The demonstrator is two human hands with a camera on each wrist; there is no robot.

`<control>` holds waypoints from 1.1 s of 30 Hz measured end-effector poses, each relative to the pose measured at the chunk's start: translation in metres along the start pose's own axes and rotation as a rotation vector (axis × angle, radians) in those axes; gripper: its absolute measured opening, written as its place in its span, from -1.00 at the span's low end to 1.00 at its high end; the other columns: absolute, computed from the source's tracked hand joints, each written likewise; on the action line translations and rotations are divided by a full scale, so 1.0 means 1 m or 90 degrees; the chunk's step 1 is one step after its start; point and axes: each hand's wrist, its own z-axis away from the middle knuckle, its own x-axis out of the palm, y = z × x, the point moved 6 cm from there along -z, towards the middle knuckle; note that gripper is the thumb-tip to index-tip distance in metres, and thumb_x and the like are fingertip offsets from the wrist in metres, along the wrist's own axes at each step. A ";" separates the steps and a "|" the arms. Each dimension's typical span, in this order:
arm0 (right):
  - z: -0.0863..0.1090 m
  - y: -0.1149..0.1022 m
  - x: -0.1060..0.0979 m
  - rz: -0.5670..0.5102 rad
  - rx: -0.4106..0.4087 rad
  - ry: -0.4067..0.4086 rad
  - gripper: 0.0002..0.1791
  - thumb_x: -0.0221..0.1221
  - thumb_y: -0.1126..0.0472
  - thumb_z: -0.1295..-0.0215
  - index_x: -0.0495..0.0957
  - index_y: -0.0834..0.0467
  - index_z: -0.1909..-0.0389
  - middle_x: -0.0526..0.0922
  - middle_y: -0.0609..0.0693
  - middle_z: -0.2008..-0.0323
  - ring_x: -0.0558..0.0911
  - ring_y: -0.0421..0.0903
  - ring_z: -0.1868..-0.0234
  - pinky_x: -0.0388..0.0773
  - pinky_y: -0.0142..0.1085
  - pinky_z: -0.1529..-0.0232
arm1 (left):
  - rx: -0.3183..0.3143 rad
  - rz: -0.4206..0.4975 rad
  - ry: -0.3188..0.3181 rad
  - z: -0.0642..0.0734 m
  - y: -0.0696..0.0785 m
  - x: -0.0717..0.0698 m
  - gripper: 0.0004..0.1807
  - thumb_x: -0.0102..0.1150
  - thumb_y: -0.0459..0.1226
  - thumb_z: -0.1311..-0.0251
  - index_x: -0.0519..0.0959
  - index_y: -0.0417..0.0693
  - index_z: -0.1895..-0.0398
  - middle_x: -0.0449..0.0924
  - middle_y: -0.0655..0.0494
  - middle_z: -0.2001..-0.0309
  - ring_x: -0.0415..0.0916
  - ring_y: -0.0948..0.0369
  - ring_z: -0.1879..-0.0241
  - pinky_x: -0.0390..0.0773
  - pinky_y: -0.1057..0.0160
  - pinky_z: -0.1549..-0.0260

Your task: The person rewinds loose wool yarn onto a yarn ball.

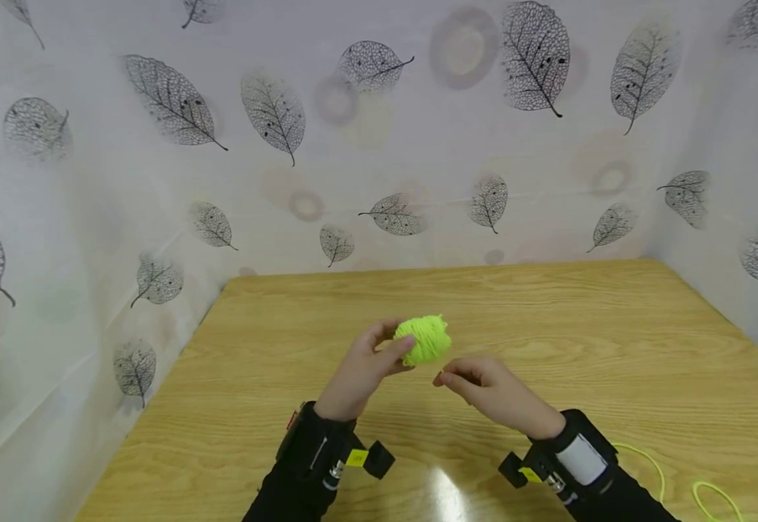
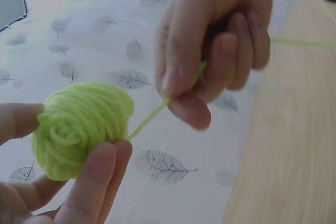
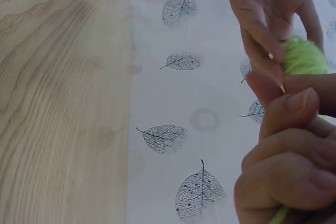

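A bright yellow-green ball of yarn (image 1: 426,339) is held up over the table by my left hand (image 1: 365,366), thumb on one side and fingers on the other. The left wrist view shows the ball's wound strands and coiled end facing the camera. From the ball a short taut strand (image 2: 149,120) runs to my right hand (image 1: 492,391), which pinches it between thumb and forefinger. The other right fingers are curled, and the yarn passes through them. In the right wrist view, the ball (image 3: 305,59) is partly hidden behind the right hand's fingers.
Loose yarn (image 1: 653,464) trails past the right forearm and loops on the wooden table (image 1: 254,449) at the lower right. A pale leaf-print cloth (image 1: 405,159) stands behind the table and along both sides. Each wrist wears a black strapped camera mount (image 1: 577,453).
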 end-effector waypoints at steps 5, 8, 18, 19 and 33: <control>0.002 -0.009 0.000 0.023 -0.023 -0.009 -0.76 -0.02 0.16 -0.40 0.60 0.15 0.28 0.36 -0.17 0.67 0.22 -0.33 0.70 0.23 -0.45 0.66 | 0.006 -0.113 0.062 0.000 -0.003 -0.005 -0.48 0.09 -0.10 -0.24 0.33 -0.24 -0.15 0.36 -0.13 -0.03 0.52 0.11 0.17 0.56 0.10 0.14; 0.004 -0.015 -0.001 0.034 -0.035 -0.010 -0.76 0.00 0.13 -0.38 0.60 0.13 0.32 0.29 -0.19 0.70 0.22 -0.34 0.70 0.24 -0.45 0.67 | 0.012 -0.199 0.076 0.001 -0.004 -0.006 -0.48 0.10 -0.06 -0.22 0.37 -0.19 -0.13 0.39 -0.10 -0.02 0.52 0.12 0.24 0.56 0.13 0.26; 0.013 -0.030 -0.014 0.025 -0.060 0.008 -0.85 0.06 0.22 -0.34 0.58 0.13 0.36 0.39 -0.17 0.64 0.27 -0.33 0.65 0.30 -0.42 0.67 | -0.012 -0.300 -0.014 0.001 -0.014 0.004 -0.59 0.08 -0.15 -0.25 0.41 -0.10 -0.12 0.41 -0.12 -0.04 0.53 0.13 0.34 0.58 0.12 0.37; 0.014 -0.031 -0.016 0.021 -0.064 0.012 -0.85 0.05 0.23 -0.34 0.57 0.14 0.36 0.38 -0.17 0.63 0.27 -0.32 0.65 0.29 -0.41 0.67 | -0.018 -0.293 -0.029 0.001 -0.015 0.006 -0.60 0.08 -0.17 -0.25 0.41 -0.07 -0.13 0.40 -0.14 -0.06 0.53 0.13 0.33 0.59 0.09 0.35; 0.016 -0.032 -0.030 -0.040 -0.041 0.073 -0.82 -0.01 0.29 -0.38 0.56 0.20 0.34 0.44 -0.03 0.57 0.31 -0.23 0.60 0.32 -0.35 0.60 | -0.036 -0.161 -0.236 0.007 -0.012 0.032 -0.65 -0.13 -0.24 -0.39 0.37 -0.01 -0.20 0.35 0.01 -0.17 0.49 0.17 0.19 0.60 0.11 0.27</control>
